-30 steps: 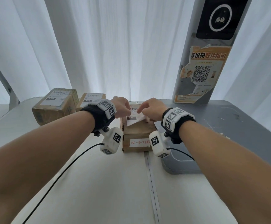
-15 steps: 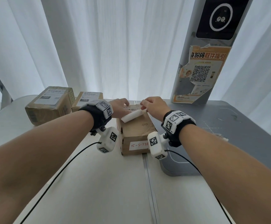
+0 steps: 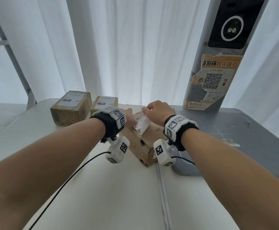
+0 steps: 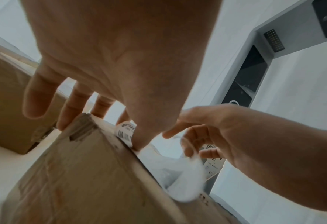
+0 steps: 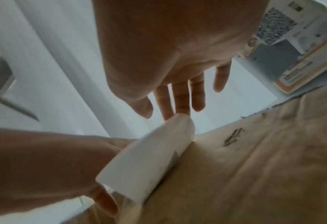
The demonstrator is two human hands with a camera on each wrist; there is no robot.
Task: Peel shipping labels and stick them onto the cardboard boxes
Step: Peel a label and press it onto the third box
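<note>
On the white table (image 3: 35,138), near the seam where it met a grey mat (image 3: 251,138), a cardboard box (image 3: 145,143) sat with one corner turned toward the person, and both hands worked on its top face. A white shipping label (image 3: 141,124) lay partly on that face, its near part bowed up off the cardboard while its printed barcode end lay under the left hand (image 3: 130,117). In the left wrist view the left thumb pressed the label's edge down against the box and the other fingers (image 4: 70,106) were spread and nearly straight, their tips reaching over the box's far corner. The right hand (image 3: 158,109) sat at the label's far edge; from the head view its fingers looked bent toward the paper, and the right wrist view showed them fairly straight with their tips touching the curled white sheet, so whether they truly pinched it could not be told. Behind and to the left, well apart from this box, two more cardboard boxes (image 3: 72,108) stood side by side, each already bearing a label. White curtains (image 3: 118,47) hung behind the table, and a grey kiosk post (image 3: 200,90) with an orange QR poster (image 3: 213,80) rose at the right.
</note>
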